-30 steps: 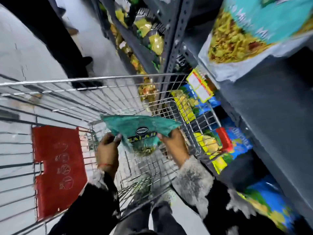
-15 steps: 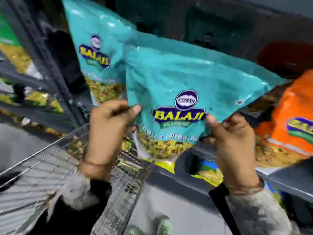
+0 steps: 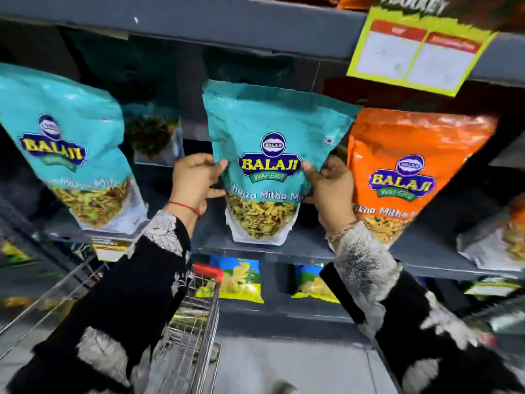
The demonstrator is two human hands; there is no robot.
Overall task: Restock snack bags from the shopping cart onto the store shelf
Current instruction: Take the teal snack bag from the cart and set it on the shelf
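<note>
A teal Balaji snack bag (image 3: 270, 129) stands upright on the grey shelf (image 3: 298, 251), its bottom at the shelf's front edge. My left hand (image 3: 193, 180) grips its left side and my right hand (image 3: 331, 186) grips its right side. A second teal bag (image 3: 65, 143) stands to the left and an orange Balaji bag (image 3: 412, 155) to the right, touching the held bag's upper corner. The wire shopping cart (image 3: 193, 331) is below, between my arms; what it holds is hidden.
A shelf board (image 3: 199, 21) runs overhead with a yellow price tag (image 3: 417, 52) hanging at the right. Another teal bag (image 3: 153, 132) sits deeper in the gap on the left. Yellow and blue chip bags (image 3: 241, 280) fill the lower shelf. Grey floor lies below.
Both hands lifted the teal bag out of the cart up to the shelf. It now stands upright between the other teal bag and the orange one.
</note>
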